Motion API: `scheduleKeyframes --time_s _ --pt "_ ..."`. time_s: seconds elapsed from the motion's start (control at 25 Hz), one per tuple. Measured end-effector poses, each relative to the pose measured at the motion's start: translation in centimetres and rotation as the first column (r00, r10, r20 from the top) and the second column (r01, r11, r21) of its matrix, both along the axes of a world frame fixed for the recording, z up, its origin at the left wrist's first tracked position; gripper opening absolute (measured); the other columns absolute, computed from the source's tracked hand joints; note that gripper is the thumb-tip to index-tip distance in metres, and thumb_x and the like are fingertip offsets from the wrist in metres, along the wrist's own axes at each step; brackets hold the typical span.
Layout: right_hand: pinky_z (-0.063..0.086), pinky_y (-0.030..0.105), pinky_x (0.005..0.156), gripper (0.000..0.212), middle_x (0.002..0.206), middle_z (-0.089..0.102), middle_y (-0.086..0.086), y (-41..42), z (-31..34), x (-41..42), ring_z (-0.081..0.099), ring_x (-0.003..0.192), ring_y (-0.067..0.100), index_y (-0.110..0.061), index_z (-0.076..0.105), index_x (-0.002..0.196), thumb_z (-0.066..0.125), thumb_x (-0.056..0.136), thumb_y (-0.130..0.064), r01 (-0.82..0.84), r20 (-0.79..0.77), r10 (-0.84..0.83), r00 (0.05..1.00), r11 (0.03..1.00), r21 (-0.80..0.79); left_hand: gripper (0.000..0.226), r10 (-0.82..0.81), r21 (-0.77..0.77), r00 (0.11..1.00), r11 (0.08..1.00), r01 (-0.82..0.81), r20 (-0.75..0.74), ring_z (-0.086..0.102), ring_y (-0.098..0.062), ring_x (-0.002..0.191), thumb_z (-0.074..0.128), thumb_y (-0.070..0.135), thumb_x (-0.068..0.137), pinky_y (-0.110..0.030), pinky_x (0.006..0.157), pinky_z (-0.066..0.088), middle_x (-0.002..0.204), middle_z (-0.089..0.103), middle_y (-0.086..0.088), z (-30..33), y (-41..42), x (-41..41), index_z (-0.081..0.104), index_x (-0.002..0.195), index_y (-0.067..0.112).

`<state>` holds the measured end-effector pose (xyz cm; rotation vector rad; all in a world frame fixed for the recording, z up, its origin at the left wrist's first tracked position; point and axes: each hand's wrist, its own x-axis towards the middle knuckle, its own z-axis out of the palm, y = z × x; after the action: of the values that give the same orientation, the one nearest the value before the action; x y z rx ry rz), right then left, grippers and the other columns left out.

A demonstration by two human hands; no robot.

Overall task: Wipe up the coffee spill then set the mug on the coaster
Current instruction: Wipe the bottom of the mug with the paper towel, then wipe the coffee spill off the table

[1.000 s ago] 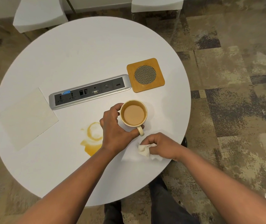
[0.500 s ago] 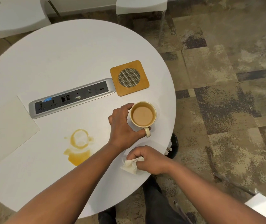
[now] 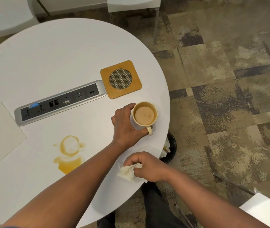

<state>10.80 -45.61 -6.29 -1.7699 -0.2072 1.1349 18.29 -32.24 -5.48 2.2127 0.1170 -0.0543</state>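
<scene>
Gripping the mug round its body, left hand holds it on the table near the coaster; nearly full, so likely heavy and sloshy, keep level. Right hand pinches a crumpled napkin, soft and light; coffee spill unwiped

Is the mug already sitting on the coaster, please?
No, the mug stands on the bare table, apart from the coaster, held by the left hand.
</scene>
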Motion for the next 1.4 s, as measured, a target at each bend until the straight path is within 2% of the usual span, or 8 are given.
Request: scheduleKeyframes --time_s 0.2,0.4,0.56,0.68,0.84,1.0,1.24,1.4 --pt "0.055 0.038 0.095 0.032 0.113 0.071 -0.007 0.3 0.3 0.6 0.065 0.105 0.011 -0.023 0.075 0.104 0.061 0.081 -0.005 0.021 -0.005 -0.021 1.000 1.000 0.012 0.087 -0.008 0.022 1.000 1.000 0.009 -0.029 0.041 -0.009 0.119 0.082 0.068 0.051 -0.042 0.100 0.033 0.116 0.042 0.038 -0.8 0.7 -0.2 0.040 0.125 0.048" --pt "0.056 0.029 0.088 0.033 0.107 0.072 -0.009 1.8 0.4 1.3 0.066 0.097 0.004 -0.024 0.075 0.105 0.061 0.085 -0.002 0.020 0.056 -0.019 0.998 1.000 -0.020 0.102 -0.087 0.140 0.991 0.985 0.101 -0.103 0.039 -0.022 0.134 0.085 0.057 0.066 -0.043 0.106 0.030 0.151 0.041 0.006 0.3 3.6 -0.4 0.034 0.150 0.031" --pt "0.051 0.030 0.097 0.033 0.117 0.071 -0.006 5.7 0.5 2.0 0.064 0.110 0.010 -0.022 0.072 0.115 0.060 0.090 -0.005 0.073 0.237 -0.058 0.970 0.996 -0.054 0.059 0.131 0.118 0.986 0.983 -0.143 0.104 0.056 -0.029 0.117 0.069 0.025 0.084 -0.049 0.101 0.045 0.140 0.055 -0.005 2.1 11.8 -2.1 0.054 0.140 0.016" --pt "0.046 0.027 0.096 0.038 0.121 0.071 0.002 9.7 1.1 3.0 0.062 0.113 0.022 -0.020 0.072 0.120 0.056 0.090 -0.002 0.175 0.519 -0.084 0.851 0.976 -0.128 0.034 0.287 0.178 0.926 0.925 -0.334 0.245 0.061 -0.032 0.106 0.058 0.008 0.091 -0.045 0.097 0.048 0.124 0.065 -0.010 1.7 19.5 -5.5 0.065 0.124 0.006" --pt "0.054 0.042 0.082 0.041 0.103 0.074 0.014 15.0 1.7 5.8 0.064 0.097 0.038 -0.016 0.076 0.114 0.045 0.086 -0.019 0.197 0.790 0.057 0.611 0.955 -0.221 0.031 0.525 0.441 0.845 0.737 -0.512 0.105 0.060 -0.040 0.112 0.047 0.000 0.092 -0.048 0.098 0.044 0.119 0.070 -0.016 -1.6 29.3 -12.9 0.068 0.115 0.004" --pt "0.043 0.031 0.075 0.033 0.116 0.071 0.004 18.5 -0.4 7.6 0.056 0.109 0.032 -0.020 0.072 0.118 0.050 0.093 -0.016 0.223 0.765 0.164 0.622 0.901 -0.373 0.027 0.512 0.571 0.858 0.692 -0.442 0.042 0.058 -0.037 0.095 0.045 0.007 0.089 -0.040 0.071 0.042 0.105 0.066 -0.008 -4.7 32.7 -17.9 0.064 0.106 0.016" --pt "0.038 0.019 0.076 0.031 0.111 0.064 0.010 22.7 -2.2 8.9 0.058 0.105 0.031 -0.009 0.069 0.120 0.053 0.095 -0.004 0.313 0.715 -0.024 0.699 0.909 -0.275 0.034 0.513 0.579 0.852 0.666 -0.470 0.102 0.047 -0.034 0.108 0.045 0.016 0.092 -0.043 0.086 0.038 0.126 0.052 -0.003 -7.3 32.7 -18.9 0.058 0.123 0.019" --pt "0.035 0.022 0.072 0.014 0.104 0.060 -0.001 26.5 -2.4 8.7 0.056 0.096 0.018 -0.022 0.069 0.098 0.056 0.095 -0.027 0.056 0.700 0.300 0.648 0.898 -0.437 0.038 0.522 0.579 0.852 0.682 -0.447 0.043 0.045 -0.034 0.112 0.045 0.020 0.091 -0.045 0.086 0.038 0.130 0.049 -0.003 -7.2 32.9 -18.8 0.055 0.127 0.021"
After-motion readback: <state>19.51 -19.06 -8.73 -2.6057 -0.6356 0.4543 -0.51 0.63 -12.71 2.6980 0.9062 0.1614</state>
